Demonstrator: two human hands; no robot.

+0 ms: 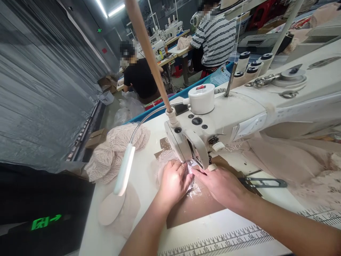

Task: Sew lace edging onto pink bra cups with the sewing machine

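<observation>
My left hand (174, 179) is bent over a piece of pale pink lace fabric (164, 161), its thumb and fingers closed on the edge beside the needle area of a white sewing machine (183, 142). From the other side my right hand (225, 185) lies low, fingers stretched toward the same spot and touching the work with their tips. Between the hands a small shiny clear sheet (195, 188) catches the light. Under both is a brown board (186, 213). The needle and the fabric's edge under it are mostly hidden.
Thread snips (263, 182) lie right of my right hand. Stacked lace pieces (106, 156) and smooth beige cups (112, 209) sit at left, near a lamp (125, 170). A printed ruler (226, 240) runs along the front edge. Beige fabric (293, 156) is heaped at right. Two people work beyond.
</observation>
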